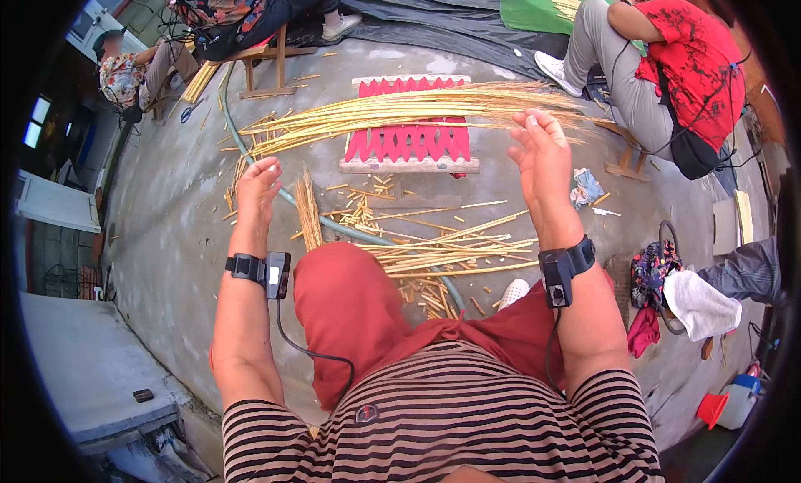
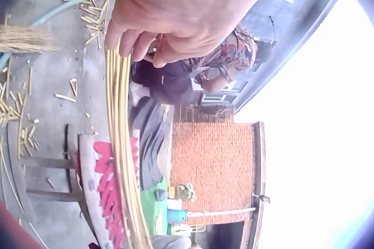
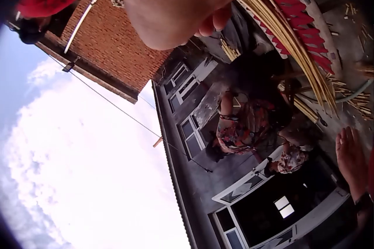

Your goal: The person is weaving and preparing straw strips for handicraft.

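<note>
A long bundle of thin yellow stalks (image 1: 359,116) lies across a low stool with pink-red zigzag strips (image 1: 409,141); its brushy ends fan out to the right. My left hand (image 1: 257,191) is raised beside the bundle's left end, its fingers fairly straight; the right wrist view shows this hand (image 3: 352,158) apart from the stalks (image 3: 292,39). Over the brushy end, my right hand (image 1: 544,162) has its fingers loosely bent and the thumb apart; whether it touches the tips is hidden. In the left wrist view, the stalks (image 2: 120,103) run down from beside the left fingertips.
More stalks (image 1: 450,254) and short cut pieces (image 1: 363,212) litter the concrete floor near my knees. A small brushy bundle (image 1: 307,212) and a hose (image 1: 342,228) are beside them. A person in red (image 1: 692,66) sits at the right, others at the upper left.
</note>
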The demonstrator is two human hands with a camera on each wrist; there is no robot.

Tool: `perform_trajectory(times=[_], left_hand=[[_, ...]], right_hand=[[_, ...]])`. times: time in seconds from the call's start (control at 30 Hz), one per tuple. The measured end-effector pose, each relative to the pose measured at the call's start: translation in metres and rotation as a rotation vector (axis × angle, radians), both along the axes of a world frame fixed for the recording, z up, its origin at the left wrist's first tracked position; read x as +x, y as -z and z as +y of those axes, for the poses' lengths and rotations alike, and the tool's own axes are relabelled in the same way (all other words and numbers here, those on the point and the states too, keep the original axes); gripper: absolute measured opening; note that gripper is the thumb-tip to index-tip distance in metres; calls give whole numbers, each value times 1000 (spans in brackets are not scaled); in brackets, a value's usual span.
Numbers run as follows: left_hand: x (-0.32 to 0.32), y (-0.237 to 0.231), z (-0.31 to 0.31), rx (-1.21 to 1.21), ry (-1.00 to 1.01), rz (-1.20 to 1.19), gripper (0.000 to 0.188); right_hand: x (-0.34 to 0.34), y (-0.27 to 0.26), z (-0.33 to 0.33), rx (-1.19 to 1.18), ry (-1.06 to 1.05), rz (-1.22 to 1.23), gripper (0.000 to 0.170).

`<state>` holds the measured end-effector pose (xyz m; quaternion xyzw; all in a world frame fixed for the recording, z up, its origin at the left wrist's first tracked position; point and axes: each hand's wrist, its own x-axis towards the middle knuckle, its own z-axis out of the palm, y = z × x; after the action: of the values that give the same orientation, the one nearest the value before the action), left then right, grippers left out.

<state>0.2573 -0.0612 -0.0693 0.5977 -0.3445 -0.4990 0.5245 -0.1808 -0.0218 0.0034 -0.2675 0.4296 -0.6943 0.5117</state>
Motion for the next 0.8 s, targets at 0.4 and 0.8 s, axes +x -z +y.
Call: perform_trajectory(times=[0.4, 0.8], left_hand=[[-240, 13, -79, -433, 612, -976, 24], [-276, 55, -73, -753, 540, -1612, 24]], right_hand=[[-42, -8, -4, -98, 62, -156, 22], [-28, -27, 6, -329, -6, 108, 19]])
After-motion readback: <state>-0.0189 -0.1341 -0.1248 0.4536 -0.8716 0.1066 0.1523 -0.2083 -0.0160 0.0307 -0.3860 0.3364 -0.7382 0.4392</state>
